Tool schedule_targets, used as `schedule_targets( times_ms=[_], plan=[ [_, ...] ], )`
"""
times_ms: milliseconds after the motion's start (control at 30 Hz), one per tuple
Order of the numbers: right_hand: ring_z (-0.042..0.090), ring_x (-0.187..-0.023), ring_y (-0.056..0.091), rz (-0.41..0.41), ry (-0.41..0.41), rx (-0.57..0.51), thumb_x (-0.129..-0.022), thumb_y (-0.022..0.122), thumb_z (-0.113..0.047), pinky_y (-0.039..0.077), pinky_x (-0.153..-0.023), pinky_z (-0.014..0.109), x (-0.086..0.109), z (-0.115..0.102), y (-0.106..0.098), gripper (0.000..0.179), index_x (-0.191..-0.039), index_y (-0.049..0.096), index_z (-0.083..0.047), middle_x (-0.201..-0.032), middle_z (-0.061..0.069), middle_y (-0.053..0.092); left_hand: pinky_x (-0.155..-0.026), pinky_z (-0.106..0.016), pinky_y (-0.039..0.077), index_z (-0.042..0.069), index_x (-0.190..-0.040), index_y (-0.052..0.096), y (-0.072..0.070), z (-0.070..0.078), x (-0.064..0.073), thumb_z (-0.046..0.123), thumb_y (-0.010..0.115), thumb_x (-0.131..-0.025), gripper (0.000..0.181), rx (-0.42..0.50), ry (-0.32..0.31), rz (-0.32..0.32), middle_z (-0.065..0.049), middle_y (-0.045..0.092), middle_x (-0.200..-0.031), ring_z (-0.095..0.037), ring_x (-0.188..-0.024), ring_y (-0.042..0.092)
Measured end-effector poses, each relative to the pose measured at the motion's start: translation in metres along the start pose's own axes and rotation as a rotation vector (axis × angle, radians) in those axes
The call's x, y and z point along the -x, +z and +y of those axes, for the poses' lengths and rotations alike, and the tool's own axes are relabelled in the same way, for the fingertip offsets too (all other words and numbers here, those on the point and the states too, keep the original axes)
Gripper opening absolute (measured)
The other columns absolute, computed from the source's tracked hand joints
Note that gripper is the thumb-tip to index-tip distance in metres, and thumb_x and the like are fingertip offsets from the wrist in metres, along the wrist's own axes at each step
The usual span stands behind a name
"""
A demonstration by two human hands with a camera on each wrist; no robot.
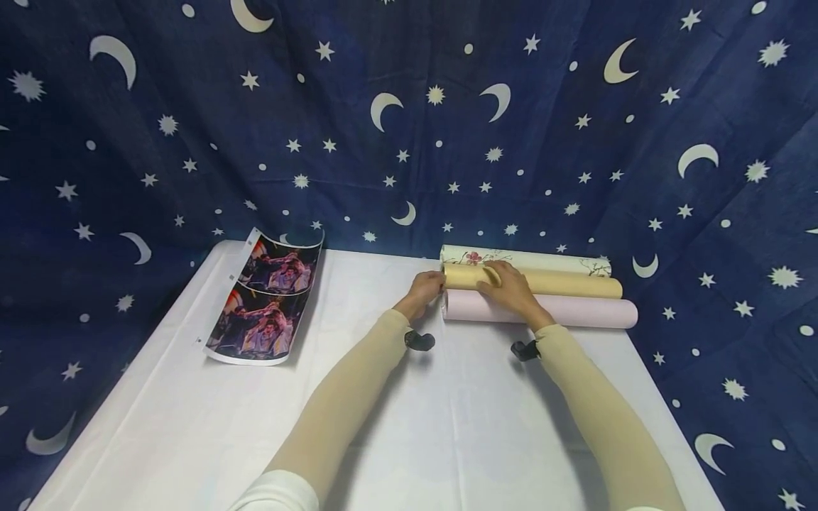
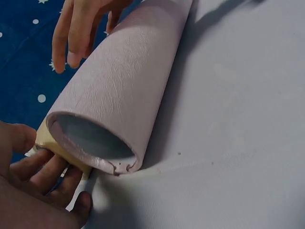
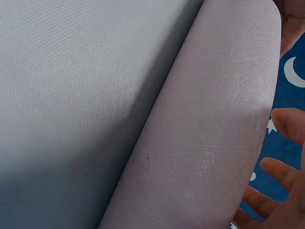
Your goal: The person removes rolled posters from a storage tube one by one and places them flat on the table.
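Here, yellow roll (image 1: 559, 285), pink roll (image 1: 578, 312) in front

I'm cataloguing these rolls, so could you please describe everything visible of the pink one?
The pink roll is a pale, hollow cylinder with a finely creased surface, like vinyl or wallpaper. Its left end shows a grey-blue interior and ragged nicks low on the rim. It lies crosswise on the white table, nearest the person of three rolls, alongside the yellow roll. The right hand extends over it; contact is unclear.
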State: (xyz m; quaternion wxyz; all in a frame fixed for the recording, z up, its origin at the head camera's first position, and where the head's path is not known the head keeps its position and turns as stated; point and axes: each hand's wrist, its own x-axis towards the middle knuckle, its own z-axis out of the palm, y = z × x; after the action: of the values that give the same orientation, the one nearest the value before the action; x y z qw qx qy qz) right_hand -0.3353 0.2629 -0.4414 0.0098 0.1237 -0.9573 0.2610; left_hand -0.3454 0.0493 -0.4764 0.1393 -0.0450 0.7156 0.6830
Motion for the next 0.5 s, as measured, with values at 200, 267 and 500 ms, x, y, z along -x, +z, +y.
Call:
schedule_targets(
  times_ms=[200,267,500],
  plan=[
    [0.046,-0.143,0.028,0.002,-0.005,0.007,-0.094,0.062,-0.036,0.012,-0.119,0.063,-0.002,0.000,0.002,0.064,-0.148,0.041,-0.008,-0.155,0.022,0.034,-0.117,-0.044,0.035,0.005,-0.141,0.051,0.004,0.003,0.002,0.020,0.052,-0.098,0.045,-0.018,0.007,0.012,-0.013,0.054,-0.143,-0.029,-0.135,0.049],
    [0.046,-0.143,0.028,-0.001,-0.001,0.018,-0.094,0.062,-0.036,0.011,-0.119,0.064,-0.002,0.000,0.000,0.064,-0.148,0.040,-0.009,-0.155,0.021,0.033,-0.117,-0.044,0.034,0.004,-0.143,0.049,0.005,0.005,0.004,0.020,0.051,-0.099,0.046,-0.012,0.018,0.021,-0.014,0.052,-0.145,-0.030,-0.137,0.047],
    [0.044,-0.146,0.023,-0.037,0.005,0.090,-0.092,0.065,-0.036,0.005,-0.116,0.070,-0.004,0.008,-0.020,0.072,-0.152,0.034,-0.011,-0.156,0.022,0.031,-0.110,-0.039,0.044,0.004,-0.141,0.052,0.012,0.018,0.007,0.021,0.050,-0.101,0.043,0.022,0.101,0.051,-0.016,0.053,-0.143,-0.029,-0.132,0.052]
  ],
)
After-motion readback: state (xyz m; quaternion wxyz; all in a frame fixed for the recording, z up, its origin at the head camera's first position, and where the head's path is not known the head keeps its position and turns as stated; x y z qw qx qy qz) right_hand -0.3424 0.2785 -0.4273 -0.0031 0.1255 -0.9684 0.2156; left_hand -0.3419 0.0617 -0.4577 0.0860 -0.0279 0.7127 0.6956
